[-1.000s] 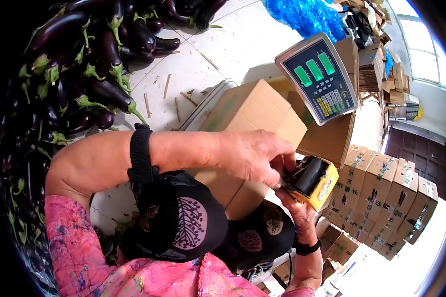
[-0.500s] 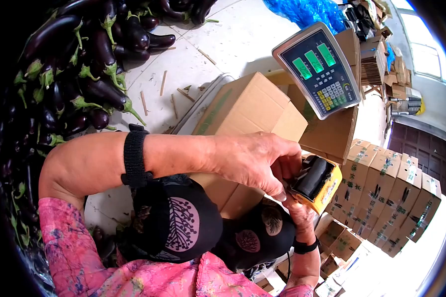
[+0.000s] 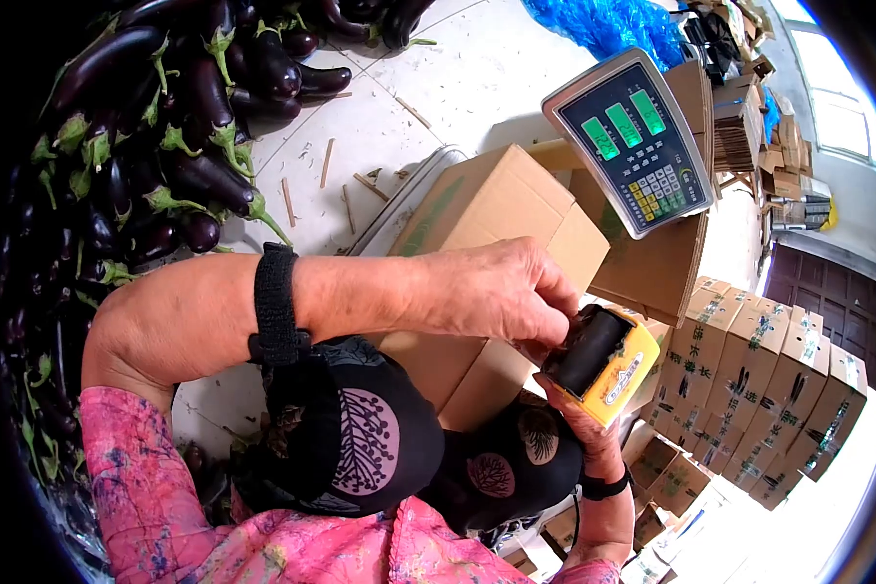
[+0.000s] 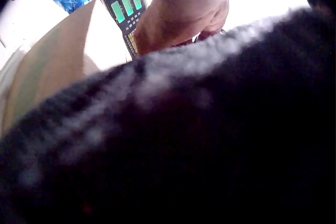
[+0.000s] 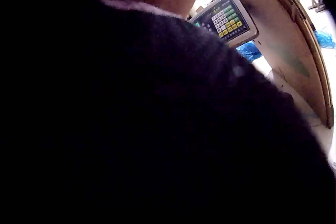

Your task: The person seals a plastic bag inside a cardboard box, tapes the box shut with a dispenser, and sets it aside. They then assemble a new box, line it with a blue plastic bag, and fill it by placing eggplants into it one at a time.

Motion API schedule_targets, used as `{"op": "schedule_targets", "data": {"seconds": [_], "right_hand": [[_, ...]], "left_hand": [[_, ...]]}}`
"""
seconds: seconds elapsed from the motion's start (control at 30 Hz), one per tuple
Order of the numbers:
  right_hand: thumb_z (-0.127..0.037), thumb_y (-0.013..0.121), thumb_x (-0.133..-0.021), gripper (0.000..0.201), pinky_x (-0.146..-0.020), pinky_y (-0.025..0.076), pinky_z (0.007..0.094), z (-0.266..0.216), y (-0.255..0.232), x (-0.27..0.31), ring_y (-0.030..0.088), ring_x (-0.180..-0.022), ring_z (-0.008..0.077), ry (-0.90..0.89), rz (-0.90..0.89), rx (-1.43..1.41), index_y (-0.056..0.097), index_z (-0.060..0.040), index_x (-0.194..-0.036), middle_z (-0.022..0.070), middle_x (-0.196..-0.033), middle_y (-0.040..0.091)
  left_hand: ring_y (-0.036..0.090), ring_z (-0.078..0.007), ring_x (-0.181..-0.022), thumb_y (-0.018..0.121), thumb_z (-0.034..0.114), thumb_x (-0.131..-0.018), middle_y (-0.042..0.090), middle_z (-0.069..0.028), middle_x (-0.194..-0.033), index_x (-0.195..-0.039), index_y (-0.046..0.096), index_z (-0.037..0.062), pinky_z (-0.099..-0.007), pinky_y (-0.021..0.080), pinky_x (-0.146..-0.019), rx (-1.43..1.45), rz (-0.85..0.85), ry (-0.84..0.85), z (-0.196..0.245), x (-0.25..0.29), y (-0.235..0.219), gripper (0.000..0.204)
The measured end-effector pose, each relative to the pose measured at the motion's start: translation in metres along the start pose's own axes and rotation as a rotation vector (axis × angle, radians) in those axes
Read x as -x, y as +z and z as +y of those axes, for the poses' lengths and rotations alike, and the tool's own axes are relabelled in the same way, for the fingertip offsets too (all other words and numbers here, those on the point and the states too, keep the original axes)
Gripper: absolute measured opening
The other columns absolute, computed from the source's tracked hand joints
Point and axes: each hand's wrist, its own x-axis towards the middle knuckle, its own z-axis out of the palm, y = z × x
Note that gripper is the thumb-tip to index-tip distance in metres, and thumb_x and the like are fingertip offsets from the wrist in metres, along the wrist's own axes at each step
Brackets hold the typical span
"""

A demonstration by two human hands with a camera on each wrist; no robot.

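Observation:
In the head view my right hand [image 3: 586,420] grips from below a yellow tape dispenser [image 3: 625,375] with a wide black roller [image 3: 588,348]. Its yellow side with a printed label faces up toward the camera. My left hand [image 3: 492,292] reaches across from the left, its fingers bent and fingertips right at the roller's near edge. I cannot tell whether they pinch anything there. A closed cardboard carton [image 3: 501,209] stands just beyond the left hand. Dark straps fill most of both wrist views; the left wrist view shows only part of the left hand [image 4: 184,11].
A digital scale display [image 3: 628,146] with green screens stands behind the carton, beside flat cardboard [image 3: 652,268]. Eggplants [image 3: 204,107] are heaped on the floor at left. Printed cartons [image 3: 740,380] are stacked at right. Blue plastic [image 3: 603,29] lies at the back.
The tape dispenser has tilted, so its labelled yellow side now shows more, and it has moved slightly down and left. My left fingers, spread over it half a second ago, have drawn closer together.

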Motion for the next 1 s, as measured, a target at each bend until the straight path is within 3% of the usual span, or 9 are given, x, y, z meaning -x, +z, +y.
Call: {"op": "schedule_targets", "data": {"seconds": [0.13,0.23,0.37,0.53,0.63,0.77,0.87,0.9,1.0], "right_hand": [[-0.022,0.078,-0.085,0.052,-0.094,0.051,0.0364,0.012,-0.008,0.003,0.061,-0.107,0.0194,0.244,0.004,0.012,0.056,-0.0093,-0.131,0.0054,-0.122,0.064],[-0.038,0.055,-0.100,0.058,-0.103,0.050,0.0487,0.037,-0.024,0.006,0.058,-0.121,0.0287,0.164,-0.159,0.208,0.037,-0.0086,-0.147,0.0144,-0.138,0.055],[-0.056,0.039,-0.102,0.066,-0.106,0.047,0.0521,0.037,-0.025,0.008,0.057,-0.125,0.0307,0.138,-0.184,0.273,0.038,-0.0088,-0.147,0.0147,-0.140,0.054],[-0.014,0.085,-0.078,0.047,-0.088,0.051,0.0297,-0.001,0.001,0.001,0.062,-0.097,0.0135,0.317,0.059,-0.315,0.067,-0.0087,-0.121,0.0006,-0.112,0.069],[-0.014,0.083,-0.080,0.054,-0.092,0.052,0.0338,0.007,-0.005,0.000,0.062,-0.103,0.0173,0.261,-0.037,-0.356,0.059,-0.0080,-0.128,0.0051,-0.119,0.065],[-0.012,0.083,-0.078,0.074,-0.096,0.053,0.0386,0.027,-0.012,-0.001,0.063,-0.111,0.0213,-0.057,-0.119,0.077,0.044,-0.0052,-0.140,0.0117,-0.131,0.059],[-0.018,0.082,-0.081,0.056,-0.097,0.050,0.0346,0.000,-0.004,-0.002,0.063,-0.109,0.0184,-0.059,-0.082,0.132,0.057,-0.0083,-0.130,0.0056,-0.123,0.065],[-0.022,0.081,-0.084,0.047,-0.098,0.049,0.0331,-0.011,0.000,-0.003,0.063,-0.108,0.0175,-0.040,-0.075,0.168,0.064,-0.0101,-0.126,0.0028,-0.120,0.068],[-0.024,0.081,-0.082,0.059,-0.098,0.048,0.0354,-0.011,0.003,-0.013,0.063,-0.108,0.0218,-0.134,-0.074,0.282,0.055,-0.0078,-0.133,0.0071,-0.118,0.067]], "left_hand": [[0.070,-0.0162,-0.085,0.059,0.008,-0.091,0.073,-0.0088,-0.092,-0.098,0.071,-0.0011,-0.0293,0.056,-0.080,0.160,0.079,-0.154,-0.011,0.002,-0.015,0.017],[0.071,-0.0191,-0.087,0.051,0.012,-0.093,0.072,-0.0119,-0.098,-0.101,0.068,-0.0012,-0.0321,0.057,-0.081,0.244,0.057,-0.151,-0.011,0.008,-0.016,0.023],[0.071,-0.0223,-0.091,0.046,0.016,-0.093,0.071,-0.0145,-0.106,-0.105,0.066,-0.0029,-0.0339,0.057,-0.083,0.301,0.001,-0.127,-0.013,0.009,-0.020,0.030],[0.070,-0.0261,-0.097,0.045,0.017,-0.092,0.069,-0.0168,-0.111,-0.111,0.065,-0.0056,-0.0384,0.057,-0.084,0.427,-0.063,-0.115,-0.018,0.010,-0.027,0.036],[0.069,-0.0261,-0.094,0.048,0.026,-0.097,0.069,-0.0172,-0.110,-0.115,0.064,-0.0063,-0.0394,0.058,-0.083,0.531,-0.090,-0.106,-0.018,0.014,-0.030,0.041],[0.069,-0.0207,-0.089,0.055,0.039,-0.101,0.070,-0.0139,-0.104,-0.113,0.067,-0.0028,-0.0347,0.058,-0.078,0.435,0.001,-0.136,-0.018,0.016,-0.026,0.045],[0.068,-0.0140,-0.086,0.060,0.038,-0.100,0.070,-0.0078,-0.097,-0.109,0.070,0.0015,-0.0286,0.057,-0.072,0.125,0.107,-0.089,-0.026,0.012,-0.022,0.039],[0.065,-0.0079,-0.079,0.063,0.028,-0.100,0.069,-0.0008,-0.086,-0.104,0.073,0.0042,-0.0244,0.055,-0.069,0.176,0.176,-0.130,-0.023,0.012,-0.020,0.026],[0.061,-0.0062,-0.069,0.062,0.025,-0.100,0.066,0.0012,-0.075,-0.099,0.072,0.0021,-0.0222,0.051,-0.063,-0.035,0.245,-0.055,-0.011,0.019,-0.017,0.025]]}}
